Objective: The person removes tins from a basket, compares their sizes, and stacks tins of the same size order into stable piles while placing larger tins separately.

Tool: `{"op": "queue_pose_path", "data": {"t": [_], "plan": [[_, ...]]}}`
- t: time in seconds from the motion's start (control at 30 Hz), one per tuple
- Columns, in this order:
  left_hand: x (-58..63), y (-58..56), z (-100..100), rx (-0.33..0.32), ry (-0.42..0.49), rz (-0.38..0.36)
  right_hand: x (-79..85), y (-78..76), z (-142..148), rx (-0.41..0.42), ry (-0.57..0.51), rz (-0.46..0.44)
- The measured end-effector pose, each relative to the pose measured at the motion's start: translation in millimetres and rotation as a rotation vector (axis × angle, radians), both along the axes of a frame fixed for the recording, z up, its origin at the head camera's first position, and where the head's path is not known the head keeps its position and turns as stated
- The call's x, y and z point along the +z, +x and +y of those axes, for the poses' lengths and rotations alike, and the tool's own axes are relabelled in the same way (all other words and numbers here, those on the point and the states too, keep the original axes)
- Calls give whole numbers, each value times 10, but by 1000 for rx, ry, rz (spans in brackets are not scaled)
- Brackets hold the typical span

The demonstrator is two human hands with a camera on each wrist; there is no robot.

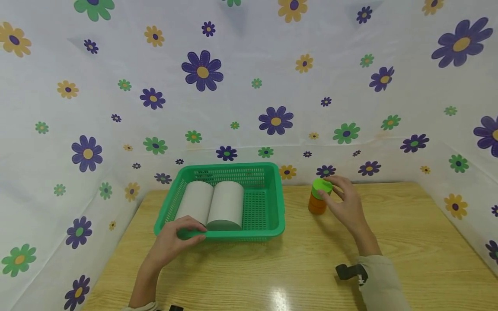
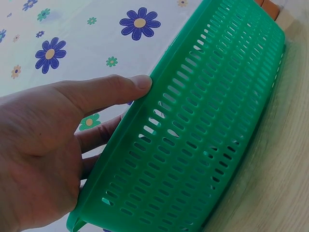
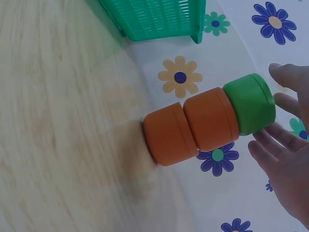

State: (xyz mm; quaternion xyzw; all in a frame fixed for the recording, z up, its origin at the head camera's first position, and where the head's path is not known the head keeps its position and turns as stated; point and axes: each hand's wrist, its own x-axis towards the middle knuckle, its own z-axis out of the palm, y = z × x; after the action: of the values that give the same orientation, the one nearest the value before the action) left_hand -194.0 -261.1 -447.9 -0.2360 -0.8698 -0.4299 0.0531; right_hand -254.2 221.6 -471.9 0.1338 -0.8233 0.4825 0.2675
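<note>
My left hand (image 1: pixel 175 242) is at the front left of a green plastic basket (image 1: pixel 244 234), holding its rim. In the left wrist view the thumb lies on the rim's outer side and the other fingers go behind it. Two white cylinders (image 1: pixel 227 203) lie side by side in the basket. To its right stands an upright stack: a green cup-shaped piece (image 3: pixel 250 104) on top of two orange cup-shaped pieces (image 3: pixel 211 119). My right hand (image 1: pixel 347 206) is around the green piece with fingers spread; in the right wrist view the thumb is apart from it.
The wooden table (image 1: pixel 249 272) carries the basket and the stack. A white flowered cloth (image 1: pixel 241 99) hangs behind the table and along both sides. The stack stands near the table's back edge.
</note>
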Motion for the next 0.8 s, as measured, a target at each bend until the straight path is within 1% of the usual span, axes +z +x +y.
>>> {"op": "queue_pose_path", "data": {"t": [0.13, 0.3, 0.47, 0.63, 0.8], "plan": [[11, 5, 7, -3, 5, 7, 48, -4, 11, -11, 5, 17], [5, 3, 4, -10, 14, 3, 158, 33, -28, -51, 59, 68], [1, 4, 0, -6, 13, -15, 264, 84, -104, -40, 74, 104], [12, 11, 1, -5, -5, -14, 278, 104, -162, -24, 82, 97], [52, 27, 17, -6, -50, 30, 269, 104, -205, -10, 89, 105]]}}
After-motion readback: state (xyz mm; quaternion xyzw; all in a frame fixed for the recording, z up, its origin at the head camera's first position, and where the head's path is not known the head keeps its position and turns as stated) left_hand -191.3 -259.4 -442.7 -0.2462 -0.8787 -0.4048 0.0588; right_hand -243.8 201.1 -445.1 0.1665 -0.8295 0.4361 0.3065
